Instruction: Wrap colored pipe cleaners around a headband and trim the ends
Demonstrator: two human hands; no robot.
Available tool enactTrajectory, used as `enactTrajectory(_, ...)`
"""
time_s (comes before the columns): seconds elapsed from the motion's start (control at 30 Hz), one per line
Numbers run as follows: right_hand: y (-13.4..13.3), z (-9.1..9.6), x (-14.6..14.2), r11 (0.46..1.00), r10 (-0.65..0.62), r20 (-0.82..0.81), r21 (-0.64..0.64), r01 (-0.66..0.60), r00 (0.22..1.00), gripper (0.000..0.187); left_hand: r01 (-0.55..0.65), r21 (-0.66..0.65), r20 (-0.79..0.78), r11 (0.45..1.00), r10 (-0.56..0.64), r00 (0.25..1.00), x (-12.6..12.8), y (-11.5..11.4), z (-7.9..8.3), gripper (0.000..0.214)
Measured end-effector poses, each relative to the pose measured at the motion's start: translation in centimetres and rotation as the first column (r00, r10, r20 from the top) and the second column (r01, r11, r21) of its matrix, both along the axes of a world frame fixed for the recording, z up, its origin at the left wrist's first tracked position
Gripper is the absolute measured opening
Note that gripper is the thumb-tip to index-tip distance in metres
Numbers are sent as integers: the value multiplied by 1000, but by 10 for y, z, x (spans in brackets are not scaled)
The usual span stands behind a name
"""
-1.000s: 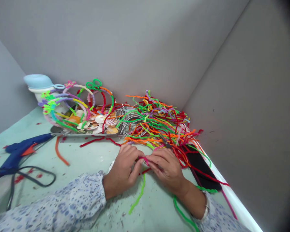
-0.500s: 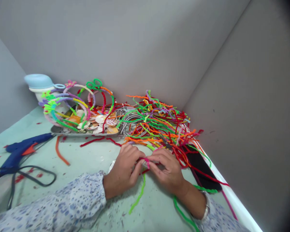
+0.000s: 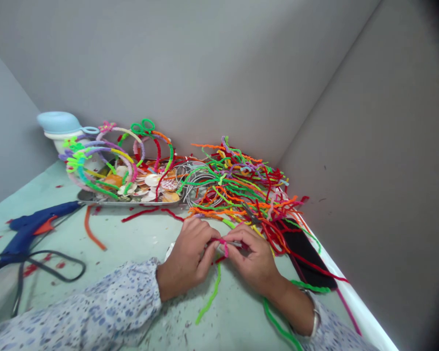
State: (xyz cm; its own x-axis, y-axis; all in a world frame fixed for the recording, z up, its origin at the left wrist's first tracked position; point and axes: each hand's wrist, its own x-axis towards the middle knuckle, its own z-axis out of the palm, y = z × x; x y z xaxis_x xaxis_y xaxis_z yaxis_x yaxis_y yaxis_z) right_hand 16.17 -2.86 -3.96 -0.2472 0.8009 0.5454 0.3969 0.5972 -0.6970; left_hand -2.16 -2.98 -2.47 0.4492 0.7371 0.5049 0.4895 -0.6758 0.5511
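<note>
My left hand (image 3: 188, 258) and my right hand (image 3: 254, 261) meet at the middle of the pale green table (image 3: 131, 239). Both pinch a short pink pipe cleaner (image 3: 224, 245) between their fingertips; something thin and silvery shows beside it, too small to name. A light green pipe cleaner (image 3: 210, 297) trails down from under my hands toward me. Just beyond my fingers lies a tangled heap of pipe cleaners (image 3: 241, 187) in red, orange, green and purple.
A metal tray (image 3: 95, 199) at the back left holds wrapped headbands (image 3: 106, 156) and round discs. A blue glue gun (image 3: 32, 226) with its black cord lies left. A black phone (image 3: 303, 253) lies right, by the white table edge. Grey walls enclose the corner.
My right hand has shifted slightly left and its fingers have turned on the pink pipe cleaner, whose end now hangs down. My left hand has hardly moved.
</note>
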Motion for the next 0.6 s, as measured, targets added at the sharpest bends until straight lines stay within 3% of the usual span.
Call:
enactTrajectory(0.13,2,0,2,997,11,42,72,-14,999,11,-1,2,5,1000,1,1000,0,1,-2,12)
enactTrajectory(0.33,1,-2,3,998,9,22,60,-10,1000,12,-4,5,3,1000,4,1000,0,2,-3,11)
enactTrajectory(0.6,-3,6,-3,991,-16,-80,-137,5,997,5,-3,12,-8,1000,3,1000,0,1,-1,11)
